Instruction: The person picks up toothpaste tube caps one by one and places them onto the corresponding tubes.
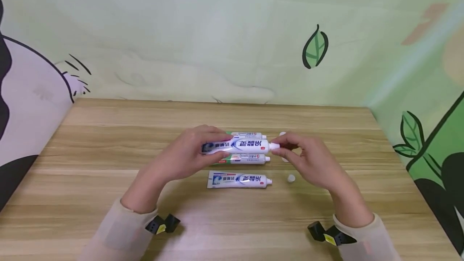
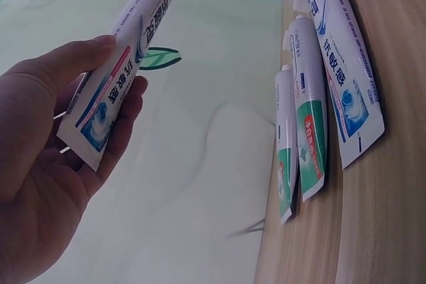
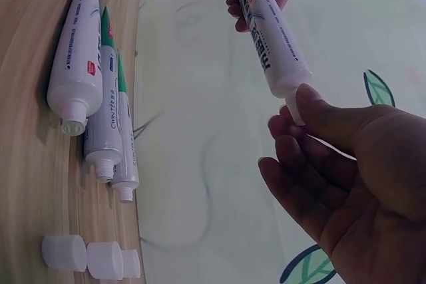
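My left hand [image 1: 181,152] holds a white-and-blue toothpaste tube [image 1: 250,146] above the table, thumb on one side and fingers on the other. At the tube's right end, my right hand [image 1: 319,162] pinches the white cap [image 3: 293,110] between thumb and forefinger; the cap sits at the nozzle. Below lies a similar white-and-blue toothpaste tube [image 1: 237,180], with a bare nozzle. Two green-and-white toothpaste tubes, a nearer one [image 1: 250,159] and a farther one [image 1: 259,135], lie beyond it, also uncapped and partly hidden by the raised tube in the head view.
Three loose white caps stand on the wooden table [image 1: 108,132] right of the nozzles: a near cap [image 3: 63,253], a middle cap [image 3: 104,260] and a far cap [image 3: 132,264]. A printed pale green backdrop [image 1: 217,43] rises behind the table's back edge.
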`<action>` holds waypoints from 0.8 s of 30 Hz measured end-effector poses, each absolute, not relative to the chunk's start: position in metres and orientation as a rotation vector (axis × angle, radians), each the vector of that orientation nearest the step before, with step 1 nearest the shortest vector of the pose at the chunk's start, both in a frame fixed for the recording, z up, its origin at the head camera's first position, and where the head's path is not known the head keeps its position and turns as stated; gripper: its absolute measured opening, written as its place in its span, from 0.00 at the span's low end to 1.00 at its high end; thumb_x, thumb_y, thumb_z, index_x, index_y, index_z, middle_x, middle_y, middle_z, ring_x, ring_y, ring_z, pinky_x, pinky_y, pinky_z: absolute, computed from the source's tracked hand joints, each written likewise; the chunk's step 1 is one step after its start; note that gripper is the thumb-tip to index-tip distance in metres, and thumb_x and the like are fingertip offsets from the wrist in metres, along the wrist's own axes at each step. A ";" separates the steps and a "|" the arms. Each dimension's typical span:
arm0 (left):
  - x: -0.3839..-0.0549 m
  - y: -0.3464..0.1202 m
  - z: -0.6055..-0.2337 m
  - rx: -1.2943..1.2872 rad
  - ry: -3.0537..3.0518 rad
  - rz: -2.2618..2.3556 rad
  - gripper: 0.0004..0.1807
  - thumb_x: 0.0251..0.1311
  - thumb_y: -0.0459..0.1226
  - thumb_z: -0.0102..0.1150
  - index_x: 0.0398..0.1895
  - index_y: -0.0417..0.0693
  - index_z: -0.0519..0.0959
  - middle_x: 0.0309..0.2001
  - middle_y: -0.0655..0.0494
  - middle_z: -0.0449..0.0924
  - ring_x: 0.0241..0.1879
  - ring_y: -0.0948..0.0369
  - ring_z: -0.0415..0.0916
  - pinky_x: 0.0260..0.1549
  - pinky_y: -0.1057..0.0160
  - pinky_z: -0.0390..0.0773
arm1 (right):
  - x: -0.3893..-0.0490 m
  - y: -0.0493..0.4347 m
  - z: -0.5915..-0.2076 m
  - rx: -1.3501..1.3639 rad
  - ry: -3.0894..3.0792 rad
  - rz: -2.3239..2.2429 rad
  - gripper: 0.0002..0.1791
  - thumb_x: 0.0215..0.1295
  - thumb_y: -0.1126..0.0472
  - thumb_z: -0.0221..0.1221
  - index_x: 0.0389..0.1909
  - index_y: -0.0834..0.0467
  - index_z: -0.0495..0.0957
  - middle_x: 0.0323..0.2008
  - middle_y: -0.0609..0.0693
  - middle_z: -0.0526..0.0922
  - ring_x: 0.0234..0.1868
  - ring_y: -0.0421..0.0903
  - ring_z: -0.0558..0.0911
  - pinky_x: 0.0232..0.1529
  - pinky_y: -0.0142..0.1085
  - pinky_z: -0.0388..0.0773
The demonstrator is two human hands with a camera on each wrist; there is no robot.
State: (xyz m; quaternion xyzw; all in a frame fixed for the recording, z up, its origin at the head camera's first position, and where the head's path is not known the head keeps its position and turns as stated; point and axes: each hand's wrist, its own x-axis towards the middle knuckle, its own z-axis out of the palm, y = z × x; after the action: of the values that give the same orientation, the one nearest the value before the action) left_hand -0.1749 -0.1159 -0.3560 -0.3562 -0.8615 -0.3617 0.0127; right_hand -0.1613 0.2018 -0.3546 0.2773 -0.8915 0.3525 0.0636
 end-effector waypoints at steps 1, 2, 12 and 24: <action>-0.175 -0.116 -0.356 -1.109 -2.686 -1.129 0.22 0.65 0.41 0.71 0.62 0.49 0.84 0.59 0.52 0.84 0.58 0.57 0.82 0.54 0.55 0.83 | -0.161 0.202 -0.354 0.846 -2.683 1.057 0.07 0.69 0.62 0.67 0.45 0.52 0.88 0.36 0.42 0.89 0.33 0.38 0.80 0.31 0.31 0.75; -0.175 -0.116 -0.356 -1.109 -2.687 -1.130 0.22 0.65 0.41 0.71 0.62 0.49 0.84 0.59 0.52 0.84 0.58 0.57 0.82 0.54 0.55 0.83 | -0.161 0.202 -0.354 0.854 -2.674 1.052 0.07 0.68 0.62 0.68 0.45 0.51 0.88 0.37 0.42 0.88 0.33 0.38 0.80 0.30 0.31 0.75; -0.176 -0.114 -0.358 -1.116 -2.671 -1.125 0.22 0.66 0.42 0.70 0.61 0.47 0.83 0.59 0.52 0.85 0.58 0.57 0.82 0.55 0.54 0.83 | -0.162 0.201 -0.354 0.808 -2.682 1.121 0.10 0.65 0.66 0.70 0.46 0.56 0.85 0.37 0.44 0.89 0.36 0.39 0.84 0.40 0.33 0.83; -0.175 -0.114 -0.358 -1.096 -2.693 -1.122 0.22 0.66 0.42 0.70 0.62 0.48 0.83 0.59 0.52 0.85 0.57 0.58 0.82 0.54 0.54 0.83 | -0.162 0.200 -0.353 0.780 -2.702 1.081 0.09 0.63 0.68 0.71 0.40 0.55 0.83 0.34 0.44 0.87 0.35 0.39 0.83 0.40 0.34 0.83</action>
State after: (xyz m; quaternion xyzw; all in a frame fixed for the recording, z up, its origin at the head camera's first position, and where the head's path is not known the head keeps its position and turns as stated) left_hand -0.1752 -0.1138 -0.3576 -0.3516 -0.8641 -0.3600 0.0127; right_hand -0.1619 0.1996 -0.3533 0.2585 -0.8949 0.3580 0.0644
